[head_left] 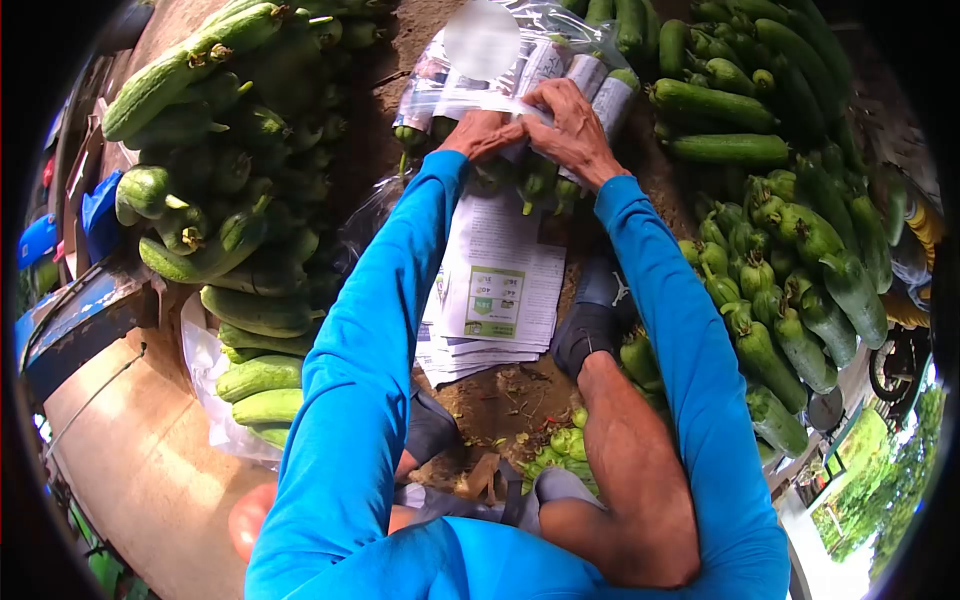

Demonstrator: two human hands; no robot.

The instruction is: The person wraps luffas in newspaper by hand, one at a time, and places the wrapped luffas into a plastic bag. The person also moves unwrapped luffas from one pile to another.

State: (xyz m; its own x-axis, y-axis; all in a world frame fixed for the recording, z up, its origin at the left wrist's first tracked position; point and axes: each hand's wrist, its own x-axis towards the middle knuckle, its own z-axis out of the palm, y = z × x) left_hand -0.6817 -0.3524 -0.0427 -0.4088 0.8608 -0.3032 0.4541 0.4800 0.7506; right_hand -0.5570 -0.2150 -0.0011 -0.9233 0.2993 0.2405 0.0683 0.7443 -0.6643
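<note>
A clear plastic bag (pixel 425 92) lies in front of me, holding several long green gourds wrapped in printed paper (pixel 541 66). Their stem ends (pixel 537 185) stick out on my side. My left hand (pixel 484 136) is closed at the bag's near edge, its fingertips partly hidden. Beside it, my right hand (pixel 570 128) is closed with bent fingers pinching the plastic over the wrapped gourds. The two hands nearly touch. Just below them, a stack of printed paper sheets (pixel 500 240) lies on the ground.
Long green gourds (pixel 260 310) are piled on the left, some on white plastic (pixel 205 375). More gourds (pixel 715 105) and a heap of smaller ones (pixel 790 290) lie to the right. My shoe (pixel 590 315) stands beside the paper stack. Small green gourds (pixel 565 450) sit between my legs.
</note>
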